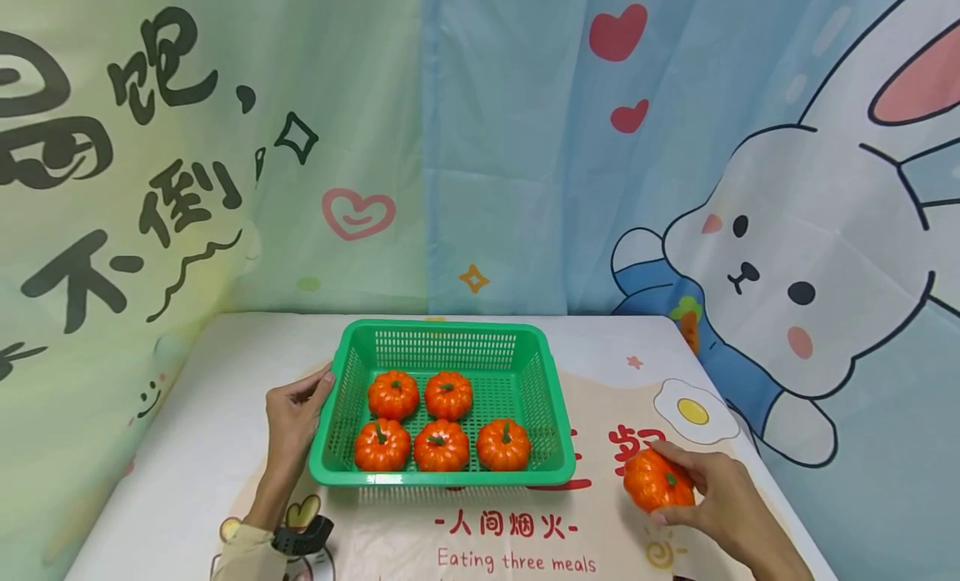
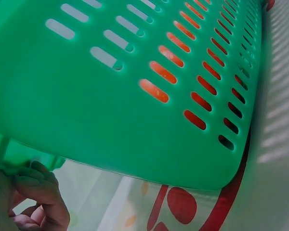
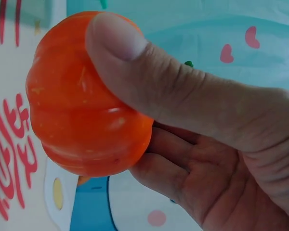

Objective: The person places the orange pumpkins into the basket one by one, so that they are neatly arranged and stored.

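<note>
A green plastic basket [image 1: 442, 479] with slotted walls sits mid-table in the head view, holding several small orange pumpkins [image 1: 441, 448] with green stems in two rows. My left hand [image 1: 296, 414] grips the basket's left rim; in the left wrist view its curled fingers [image 2: 45, 192] show at the rim, beside the basket's wall [image 2: 77, 115]. To the right of the basket, my right hand [image 1: 720, 485] holds another orange pumpkin [image 1: 651, 481] between thumb and fingers. The right wrist view shows the thumb [image 3: 118, 41] across this glossy, ribbed pumpkin [image 3: 77, 125].
A printed cloth [image 1: 517, 535] with red lettering and a fried-egg picture covers the table. Behind it hangs a curtain [image 1: 495, 147] with hearts and a rabbit drawing. Inside the basket, bare slotted floor [image 1: 498, 389] shows at the back right. A dark wristband [image 1: 303, 537] circles the left wrist.
</note>
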Motion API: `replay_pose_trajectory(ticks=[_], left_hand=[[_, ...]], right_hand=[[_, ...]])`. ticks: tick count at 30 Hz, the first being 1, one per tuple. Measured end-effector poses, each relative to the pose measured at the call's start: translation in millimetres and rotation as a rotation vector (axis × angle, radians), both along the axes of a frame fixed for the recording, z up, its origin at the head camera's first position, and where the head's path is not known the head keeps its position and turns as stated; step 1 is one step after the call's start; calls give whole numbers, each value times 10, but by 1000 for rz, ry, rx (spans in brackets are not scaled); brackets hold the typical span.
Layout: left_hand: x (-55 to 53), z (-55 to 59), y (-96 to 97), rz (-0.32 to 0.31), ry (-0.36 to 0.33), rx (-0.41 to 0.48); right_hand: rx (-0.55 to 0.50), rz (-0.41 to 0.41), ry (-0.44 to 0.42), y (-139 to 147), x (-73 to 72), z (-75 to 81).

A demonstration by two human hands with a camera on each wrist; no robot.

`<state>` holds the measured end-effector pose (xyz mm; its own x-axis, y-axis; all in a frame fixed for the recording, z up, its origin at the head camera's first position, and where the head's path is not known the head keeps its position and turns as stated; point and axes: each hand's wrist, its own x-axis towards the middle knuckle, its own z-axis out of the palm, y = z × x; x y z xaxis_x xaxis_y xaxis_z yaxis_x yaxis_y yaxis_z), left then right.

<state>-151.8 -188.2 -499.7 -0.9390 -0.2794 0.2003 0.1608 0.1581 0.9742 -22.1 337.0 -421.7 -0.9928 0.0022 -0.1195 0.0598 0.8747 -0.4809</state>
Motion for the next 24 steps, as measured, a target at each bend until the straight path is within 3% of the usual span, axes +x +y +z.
replay_pose_trajectory(ticks=[13,24], left_hand=[[-5,0,9,2,13,1],[2,10,15,5,6,16]], right_hand=[[-26,99,62,-206,-118,229],[-129,180,69,-328,-213,384]])
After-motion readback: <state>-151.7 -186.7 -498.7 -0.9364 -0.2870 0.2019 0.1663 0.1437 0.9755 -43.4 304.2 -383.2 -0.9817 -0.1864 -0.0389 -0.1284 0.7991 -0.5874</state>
